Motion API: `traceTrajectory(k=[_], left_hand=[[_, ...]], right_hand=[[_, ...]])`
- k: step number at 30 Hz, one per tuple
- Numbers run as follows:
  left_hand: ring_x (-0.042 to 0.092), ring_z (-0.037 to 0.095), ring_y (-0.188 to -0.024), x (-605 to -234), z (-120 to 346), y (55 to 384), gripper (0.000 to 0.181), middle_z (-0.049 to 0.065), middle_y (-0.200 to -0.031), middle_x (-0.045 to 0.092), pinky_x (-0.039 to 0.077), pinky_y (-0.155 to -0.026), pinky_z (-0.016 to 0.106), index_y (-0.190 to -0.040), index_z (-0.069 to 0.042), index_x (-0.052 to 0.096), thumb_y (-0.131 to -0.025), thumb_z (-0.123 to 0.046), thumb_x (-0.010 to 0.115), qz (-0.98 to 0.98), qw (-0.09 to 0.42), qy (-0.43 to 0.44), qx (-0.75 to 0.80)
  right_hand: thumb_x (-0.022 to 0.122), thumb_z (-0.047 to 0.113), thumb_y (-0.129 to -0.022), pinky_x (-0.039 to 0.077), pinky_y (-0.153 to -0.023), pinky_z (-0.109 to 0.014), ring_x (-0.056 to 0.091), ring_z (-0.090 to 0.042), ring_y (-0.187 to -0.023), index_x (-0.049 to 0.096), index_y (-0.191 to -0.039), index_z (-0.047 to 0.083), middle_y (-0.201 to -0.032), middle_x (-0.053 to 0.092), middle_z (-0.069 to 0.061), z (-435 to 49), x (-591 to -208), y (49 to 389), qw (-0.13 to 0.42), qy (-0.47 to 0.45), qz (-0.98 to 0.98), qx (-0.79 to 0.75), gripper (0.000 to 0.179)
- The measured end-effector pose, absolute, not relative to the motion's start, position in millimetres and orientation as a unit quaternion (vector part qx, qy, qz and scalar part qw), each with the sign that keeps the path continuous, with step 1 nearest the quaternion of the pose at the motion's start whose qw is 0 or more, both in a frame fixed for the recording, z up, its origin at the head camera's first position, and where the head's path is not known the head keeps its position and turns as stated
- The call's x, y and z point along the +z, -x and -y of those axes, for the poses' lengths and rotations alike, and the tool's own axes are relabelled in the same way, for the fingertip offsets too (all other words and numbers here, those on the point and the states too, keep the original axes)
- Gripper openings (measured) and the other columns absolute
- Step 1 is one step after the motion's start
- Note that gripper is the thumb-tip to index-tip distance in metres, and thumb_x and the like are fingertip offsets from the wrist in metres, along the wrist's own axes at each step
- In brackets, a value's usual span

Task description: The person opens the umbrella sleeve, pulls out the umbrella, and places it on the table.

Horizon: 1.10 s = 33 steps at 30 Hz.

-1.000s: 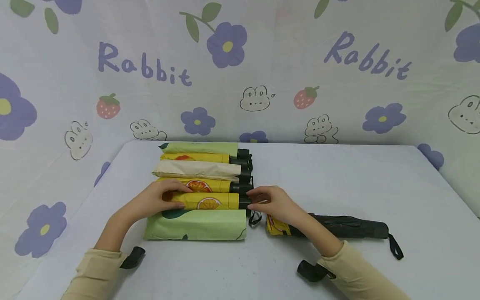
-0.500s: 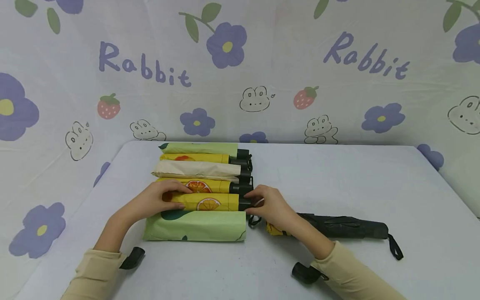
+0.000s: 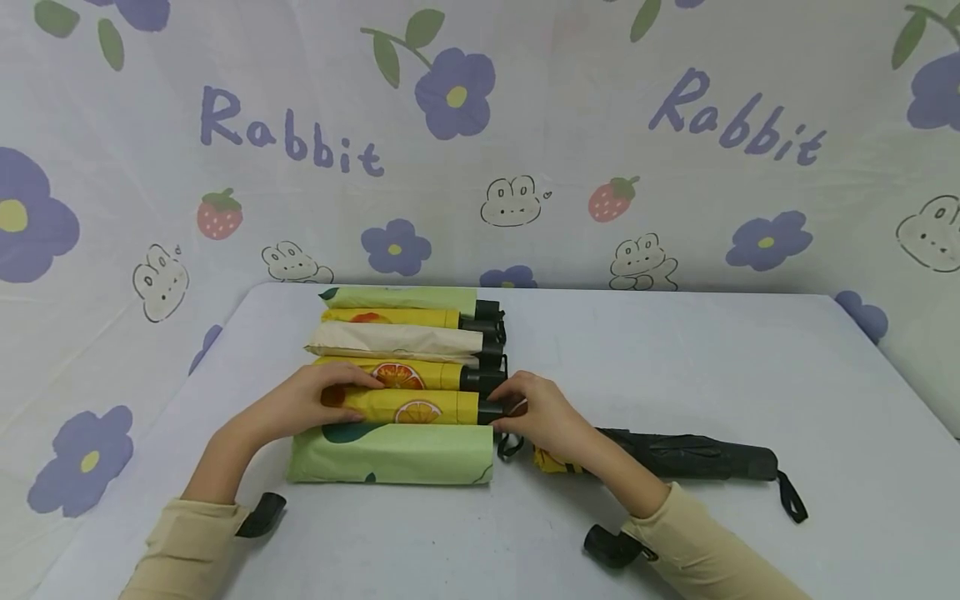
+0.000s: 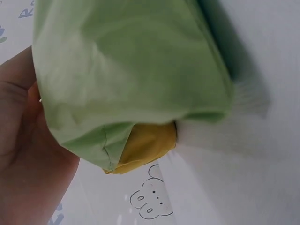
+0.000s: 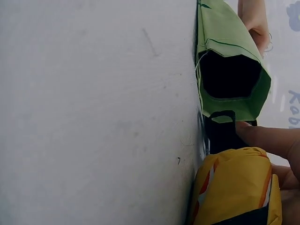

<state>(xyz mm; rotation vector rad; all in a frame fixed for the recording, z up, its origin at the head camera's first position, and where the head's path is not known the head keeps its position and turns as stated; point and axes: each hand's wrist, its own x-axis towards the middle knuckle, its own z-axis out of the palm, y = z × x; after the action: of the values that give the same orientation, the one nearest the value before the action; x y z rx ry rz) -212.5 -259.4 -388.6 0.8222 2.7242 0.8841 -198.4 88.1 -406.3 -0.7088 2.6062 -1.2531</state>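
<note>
Folded umbrellas lie side by side in a row on the white table. My left hand [image 3: 296,402] grips the left end of a yellow umbrella [image 3: 459,407] printed with a citrus slice, thumb at the near side and fingers over the far side. At its other end my right hand [image 3: 546,414] pinches the black handle [image 3: 489,412] between thumb and fingers. Directly in front lies a wide light green umbrella sleeve [image 3: 420,460]; its open end looks dark inside in the right wrist view. Under my right forearm is a black folded umbrella [image 3: 697,456] with a yellow patterned end [image 5: 236,185].
Behind the gripped umbrella lie another yellow umbrella [image 3: 442,375], a cream one [image 3: 405,340], a further yellow one [image 3: 420,317] and a light green one [image 3: 420,297]. A patterned curtain [image 3: 562,108] hangs behind the table [image 3: 675,358].
My right hand has moved slightly left, its fingers now around the handle's end. The left hand keeps its grip, and the row stays almost where it was.
</note>
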Motion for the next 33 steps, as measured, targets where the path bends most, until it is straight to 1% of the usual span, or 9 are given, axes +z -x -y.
traceTrajectory(k=[9, 16, 23, 30, 33], left_hand=[[0.057, 0.019, -0.119, -387, 263, 212, 0.041, -0.004, -0.127, 0.065, 0.048, -0.102, 0.043, -0.123, -0.025, 0.065, -0.084, -0.024, 0.077, -0.914, 0.082, -0.279, 0.282], [0.057, 0.019, -0.119, -386, 265, 212, 0.041, -0.003, -0.127, 0.065, 0.049, -0.102, 0.042, -0.124, -0.026, 0.066, -0.084, -0.026, 0.076, -0.915, 0.085, -0.277, 0.280], [0.057, 0.018, -0.116, -386, 266, 212, 0.043, -0.002, -0.128, 0.064, 0.050, -0.099, 0.037, -0.126, -0.025, 0.064, -0.085, -0.027, 0.075, -0.913, 0.095, -0.272, 0.290], [0.058, 0.017, -0.113, -383, 265, 211, 0.043, -0.001, -0.129, 0.063, 0.051, -0.097, 0.030, -0.127, -0.023, 0.064, -0.085, -0.023, 0.075, -0.911, 0.105, -0.267, 0.297], [0.058, 0.016, -0.109, -383, 266, 211, 0.044, 0.000, -0.128, 0.063, 0.052, -0.093, 0.027, -0.127, -0.022, 0.064, -0.085, -0.022, 0.075, -0.912, 0.105, -0.266, 0.295]], right_hand=[[0.074, 0.009, -0.086, 0.058, -0.086, -0.032, 0.066, -0.024, -0.101, 0.064, -0.114, 0.001, -0.114, 0.065, -0.014, -91, -408, 200, 0.101, 0.234, -0.858, -0.446, 0.031], [0.074, 0.012, -0.086, 0.057, -0.090, -0.039, 0.067, -0.029, -0.107, 0.063, -0.115, 0.001, -0.117, 0.065, -0.017, -95, -405, 199, 0.101, 0.231, -0.850, -0.461, 0.033], [0.074, 0.014, -0.087, 0.057, -0.088, -0.037, 0.067, -0.026, -0.103, 0.064, -0.117, 0.002, -0.117, 0.066, -0.017, -97, -402, 200, 0.100, 0.212, -0.850, -0.472, 0.035], [0.074, 0.014, -0.086, 0.057, -0.089, -0.037, 0.067, -0.027, -0.106, 0.065, -0.117, 0.004, -0.119, 0.066, -0.017, -102, -400, 200, 0.092, 0.203, -0.849, -0.478, 0.034], [0.073, 0.014, -0.087, 0.057, -0.088, -0.037, 0.066, -0.028, -0.107, 0.065, -0.118, 0.004, -0.120, 0.065, -0.018, -105, -399, 200, 0.094, 0.197, -0.849, -0.481, 0.034]])
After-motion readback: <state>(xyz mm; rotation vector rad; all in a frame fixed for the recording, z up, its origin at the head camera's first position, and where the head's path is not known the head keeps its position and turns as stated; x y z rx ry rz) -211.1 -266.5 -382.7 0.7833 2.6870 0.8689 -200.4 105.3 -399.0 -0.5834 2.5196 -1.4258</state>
